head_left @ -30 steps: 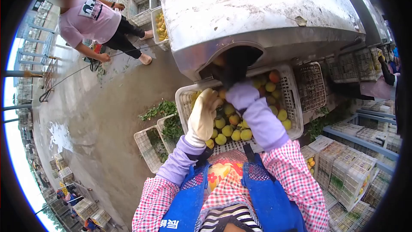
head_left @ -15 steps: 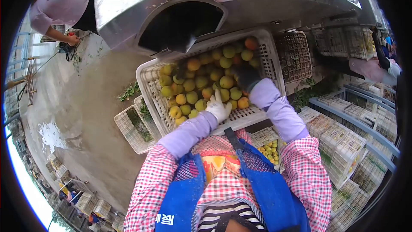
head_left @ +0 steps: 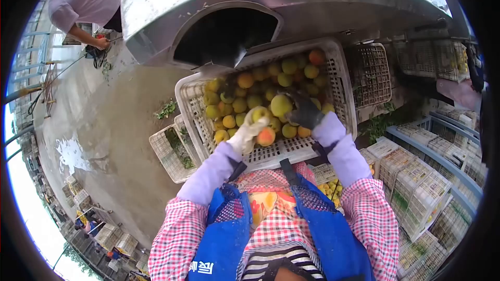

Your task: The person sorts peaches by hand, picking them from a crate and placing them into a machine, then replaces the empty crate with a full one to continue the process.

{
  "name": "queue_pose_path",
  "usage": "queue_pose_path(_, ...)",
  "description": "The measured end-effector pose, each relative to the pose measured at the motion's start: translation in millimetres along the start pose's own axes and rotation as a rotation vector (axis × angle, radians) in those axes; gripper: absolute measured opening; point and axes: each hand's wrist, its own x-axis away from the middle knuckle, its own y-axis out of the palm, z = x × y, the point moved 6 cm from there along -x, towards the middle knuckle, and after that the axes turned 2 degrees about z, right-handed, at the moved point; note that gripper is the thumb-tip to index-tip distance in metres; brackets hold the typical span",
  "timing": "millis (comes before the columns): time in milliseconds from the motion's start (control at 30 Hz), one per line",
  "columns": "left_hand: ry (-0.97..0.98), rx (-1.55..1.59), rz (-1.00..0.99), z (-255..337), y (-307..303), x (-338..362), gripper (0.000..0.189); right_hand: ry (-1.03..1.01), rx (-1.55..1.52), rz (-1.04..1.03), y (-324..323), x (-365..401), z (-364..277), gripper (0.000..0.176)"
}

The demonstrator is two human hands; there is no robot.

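A white plastic crate (head_left: 195, 125) full of yellow-green and orange round fruit (head_left: 239, 105) stands below the dark opening of a metal machine. My left hand (head_left: 246, 136), in a white glove, is closed around fruit near the crate's front side, with an orange-red fruit (head_left: 265, 136) at its fingers and a yellow-green one just above. To the right, my right hand (head_left: 306, 110), in a dark glove, has its fingers round a large yellow-green fruit (head_left: 281, 105), raised over the others. The far fingertips of the right hand are hard to make out.
The metal machine (head_left: 312, 15) overhangs the crate's far side. A smaller crate (head_left: 169, 153) with leaves lies at the left, a dark one (head_left: 372, 75) at the right. Stacked crates (head_left: 411, 182) and blue rails (head_left: 442, 161) stand farther right. A person (head_left: 86, 5) is at the upper left.
My left hand has lifted from the pile and closed on fruit. My right hand has come up holding a large fruit. The view has shifted slightly.
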Motion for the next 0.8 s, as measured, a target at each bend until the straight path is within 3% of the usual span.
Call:
queue_pose_path(33,0.006,0.226,-0.012,24.5,11.8,22.4,0.062,-0.021,-0.319,-0.049,12.3,11.4,-19.2,0.093)
queue_pose_path(133,0.207,0.353,-0.03,62.8,22.7,51.0,0.059,-0.175,-0.258,0.025,45.2,21.6,-88.9,0.104)
queue_pose_path(233,0.31,0.269,0.023,101.9,31.3,75.1,0.067,-0.353,0.235,0.207,56.6,27.2,-154.6,0.109)
queue_pose_path(367,0.399,0.129,0.099,145.2,39.2,98.9,0.077,-0.44,0.087,0.564,66.4,20.6,-181.0,0.099)
queue_pose_path(400,0.482,0.125,0.077,156.0,38.3,100.3,0.081,-0.552,0.07,0.625,65.3,22.5,-196.7,0.094)
queue_pose_path(500,0.464,0.199,0.059,181.7,41.1,107.8,0.081,-0.64,0.253,0.641,66.6,24.2,-235.1,0.088)
queue_pose_path(667,0.469,0.308,-0.004,199.2,36.2,106.7,0.052,-0.57,0.257,0.546,79.9,10.6,-250.0,0.086)
queue_pose_path(800,0.524,0.084,0.003,197.2,11.5,92.3,0.052,-0.446,0.119,0.509,83.2,0.9,-234.5,0.085)
